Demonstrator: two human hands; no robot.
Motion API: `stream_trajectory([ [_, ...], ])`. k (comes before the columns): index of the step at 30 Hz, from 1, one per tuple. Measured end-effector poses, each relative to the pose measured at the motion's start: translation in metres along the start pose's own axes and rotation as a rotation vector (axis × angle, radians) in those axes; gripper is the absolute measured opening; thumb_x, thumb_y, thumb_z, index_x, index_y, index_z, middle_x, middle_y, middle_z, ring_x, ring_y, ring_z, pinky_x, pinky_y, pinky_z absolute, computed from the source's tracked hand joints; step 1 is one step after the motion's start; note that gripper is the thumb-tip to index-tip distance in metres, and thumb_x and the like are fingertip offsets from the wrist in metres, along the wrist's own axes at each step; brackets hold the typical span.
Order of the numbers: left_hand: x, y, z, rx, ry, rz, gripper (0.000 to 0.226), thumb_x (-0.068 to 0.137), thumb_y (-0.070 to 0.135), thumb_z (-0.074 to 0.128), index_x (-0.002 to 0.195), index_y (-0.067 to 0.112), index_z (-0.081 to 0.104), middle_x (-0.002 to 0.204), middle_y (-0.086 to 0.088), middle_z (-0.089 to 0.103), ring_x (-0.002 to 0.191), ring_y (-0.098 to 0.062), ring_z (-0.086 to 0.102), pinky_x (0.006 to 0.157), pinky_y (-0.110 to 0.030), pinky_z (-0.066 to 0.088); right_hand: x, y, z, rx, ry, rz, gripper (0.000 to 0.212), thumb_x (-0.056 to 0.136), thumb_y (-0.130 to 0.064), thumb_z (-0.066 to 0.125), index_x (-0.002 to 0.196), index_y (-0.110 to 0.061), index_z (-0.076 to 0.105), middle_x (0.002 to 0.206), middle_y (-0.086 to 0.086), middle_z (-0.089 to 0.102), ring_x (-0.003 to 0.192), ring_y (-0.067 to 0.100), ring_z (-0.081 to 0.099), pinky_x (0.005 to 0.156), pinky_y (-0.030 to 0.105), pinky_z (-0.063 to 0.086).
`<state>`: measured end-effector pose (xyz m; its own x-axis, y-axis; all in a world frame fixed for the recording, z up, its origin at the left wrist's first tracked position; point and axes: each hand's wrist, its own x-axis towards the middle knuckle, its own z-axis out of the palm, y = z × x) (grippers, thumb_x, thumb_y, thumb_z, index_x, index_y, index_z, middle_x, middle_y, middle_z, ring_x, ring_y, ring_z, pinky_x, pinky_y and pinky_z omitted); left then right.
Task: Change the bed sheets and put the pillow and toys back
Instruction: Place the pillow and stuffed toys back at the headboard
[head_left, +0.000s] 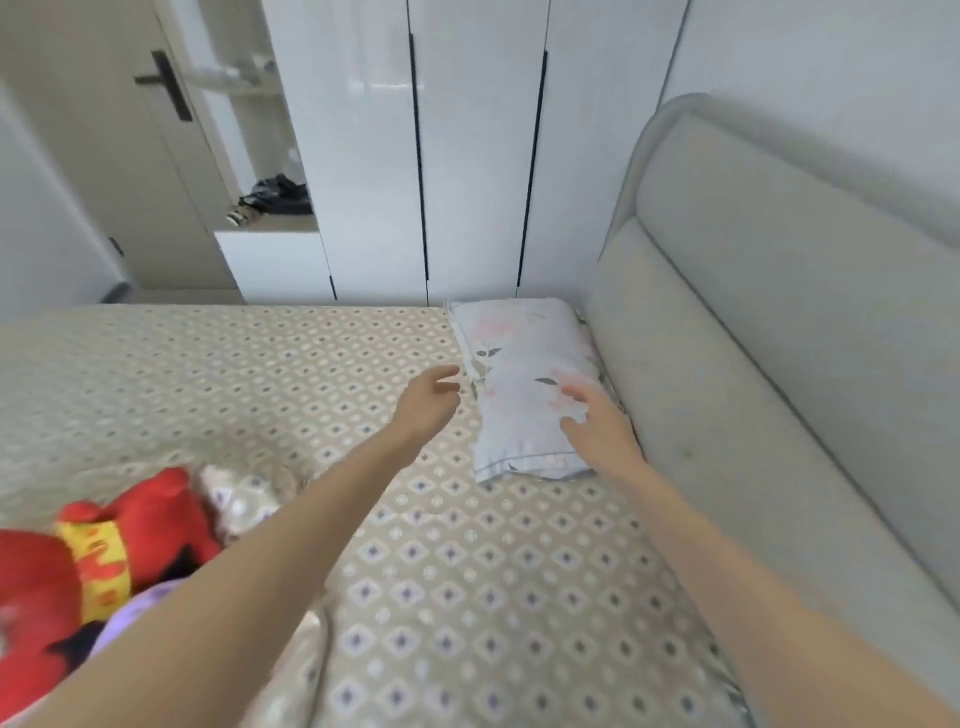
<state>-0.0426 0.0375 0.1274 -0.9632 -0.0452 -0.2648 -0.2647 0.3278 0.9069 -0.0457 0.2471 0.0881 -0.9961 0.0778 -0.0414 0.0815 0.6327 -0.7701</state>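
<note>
Head of bed: pillow (524, 364) flat on the patterned sheet (467, 571), tucked against the headboard (753, 364) where it belongs. My left hand (428, 400) beside it, right hand (597, 423) over it, both loose, grasping nothing. By my left arm the red toy (78, 561), not yet placed

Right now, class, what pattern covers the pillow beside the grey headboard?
The soft pillow is pale blue with pink flowers and dark leaves; head view.

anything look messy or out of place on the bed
The patterned sheet is bunched into folds beside the red plush toy at lower left, not smoothed flat. The pillow lies neatly along the headboard.
</note>
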Motion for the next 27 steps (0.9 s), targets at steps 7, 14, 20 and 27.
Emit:
stream_trajectory([
  [7,-0.084,0.007,-0.063,-0.091,0.091,0.096,0.047,0.091,0.003,0.041,0.133,0.022,0.049,0.127,0.000,0.058,0.101,-0.016,0.058,0.083,-0.026,0.041,-0.063,-0.075,0.017,0.067,0.006,-0.141,0.042,0.091,-0.007,0.052,0.131,-0.019,0.051,0.136,-0.003,0.050,0.124,0.015,0.047,0.097,0.024,0.038],
  [14,-0.194,-0.031,-0.142,-0.118,0.184,0.133,0.044,0.093,0.002,0.041,0.132,0.019,0.050,0.125,-0.001,0.058,0.096,-0.017,0.058,0.078,-0.025,0.043,-0.164,-0.148,0.057,0.102,-0.069,-0.226,0.041,0.092,-0.010,0.052,0.131,-0.022,0.051,0.136,-0.005,0.049,0.114,0.012,0.048,0.097,0.025,0.038],
  [20,-0.284,-0.094,-0.220,-0.091,0.250,0.118,0.043,0.091,-0.003,0.044,0.131,0.013,0.052,0.127,-0.009,0.058,0.108,-0.022,0.058,0.078,-0.022,0.044,-0.258,-0.197,0.119,0.099,-0.153,-0.248,0.041,0.092,-0.009,0.052,0.131,-0.024,0.052,0.136,-0.006,0.049,0.114,0.014,0.053,0.086,0.026,0.045],
  [27,-0.371,-0.177,-0.308,-0.095,0.333,0.018,0.040,0.091,-0.005,0.045,0.127,0.008,0.054,0.125,-0.011,0.059,0.117,-0.023,0.055,0.077,-0.022,0.046,-0.339,-0.243,0.212,0.066,-0.295,-0.253,0.043,0.088,-0.009,0.058,0.130,-0.016,0.055,0.133,-0.001,0.054,0.110,0.015,0.055,0.089,0.021,0.038],
])
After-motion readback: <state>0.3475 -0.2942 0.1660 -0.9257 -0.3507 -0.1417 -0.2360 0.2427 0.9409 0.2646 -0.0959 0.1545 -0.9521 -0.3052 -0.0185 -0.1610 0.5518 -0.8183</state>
